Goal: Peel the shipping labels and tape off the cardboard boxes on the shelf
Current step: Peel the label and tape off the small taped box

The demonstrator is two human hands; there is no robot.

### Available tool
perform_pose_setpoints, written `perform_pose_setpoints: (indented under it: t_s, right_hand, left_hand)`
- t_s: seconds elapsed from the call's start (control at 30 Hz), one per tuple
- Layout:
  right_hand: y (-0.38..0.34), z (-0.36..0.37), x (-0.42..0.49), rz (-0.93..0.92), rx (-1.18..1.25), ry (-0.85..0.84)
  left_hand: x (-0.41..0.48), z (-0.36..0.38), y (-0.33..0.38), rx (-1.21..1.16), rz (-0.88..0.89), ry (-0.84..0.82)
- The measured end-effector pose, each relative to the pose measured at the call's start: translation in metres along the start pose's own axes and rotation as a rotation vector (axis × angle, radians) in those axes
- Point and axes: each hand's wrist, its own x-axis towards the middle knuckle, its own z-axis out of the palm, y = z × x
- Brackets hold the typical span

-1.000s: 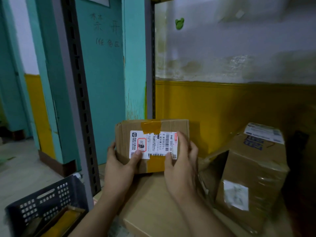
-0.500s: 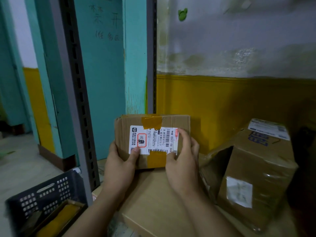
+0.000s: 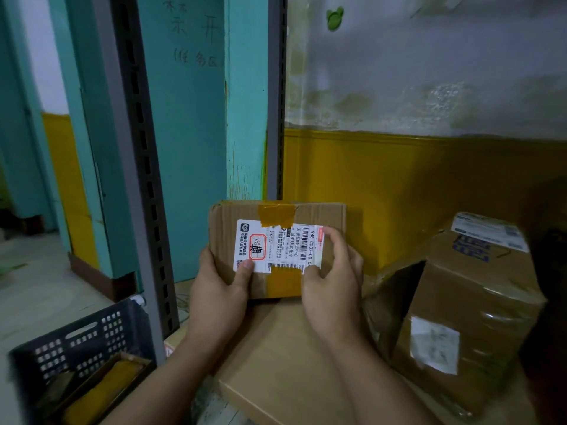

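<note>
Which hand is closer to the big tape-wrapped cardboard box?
Right. The right hand holds the small labelled cardboard box at its right edge, toward the big tape-wrapped box; the left hand holds its left edge.

Dark perforated plastic crate [image 3: 82, 342] on the floor [image 3: 36, 286] at lower left, something yellow inside. Teal pillar [image 3: 190, 118] carries handwritten characters. Small green frog-shaped hook [image 3: 335, 18] sits high on the white-over-yellow wall [image 3: 429, 167].
</note>
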Motion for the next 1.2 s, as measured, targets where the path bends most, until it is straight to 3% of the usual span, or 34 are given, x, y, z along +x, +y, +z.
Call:
perform_pose_setpoints:
  t_s: [0.2, 0.33, 0.47, 0.63, 1.1, 1.2]
  right_hand:
    - [-0.001, 0.002, 0.004, -0.002, -0.027, 0.029]
    - [-0.005, 0.011, -0.002, -0.010, -0.248, 0.036]
    - [-0.006, 0.013, 0.001, -0.067, -0.124, 0.108]
    - [0.004, 0.011, -0.006, -0.133, -0.124, 0.082]
    - [-0.003, 0.004, -0.003, -0.050, -0.112, 0.032]
    - [-0.003, 0.005, -0.003, -0.027, -0.211, -0.007]
  left_hand:
    - [-0.002, -0.003, 0.000, 0.067, 0.012, -0.020]
    - [0.002, -0.009, -0.001, 0.123, 0.007, -0.057]
    - [0.002, -0.011, 0.001, 0.078, -0.043, -0.037]
    - [0.004, -0.011, -0.004, 0.051, -0.088, -0.017]
    - [0.001, -0.010, -0.002, 0.104, -0.034, -0.044]
    - [0.001, -0.009, -0.002, 0.127, -0.025, -0.044]
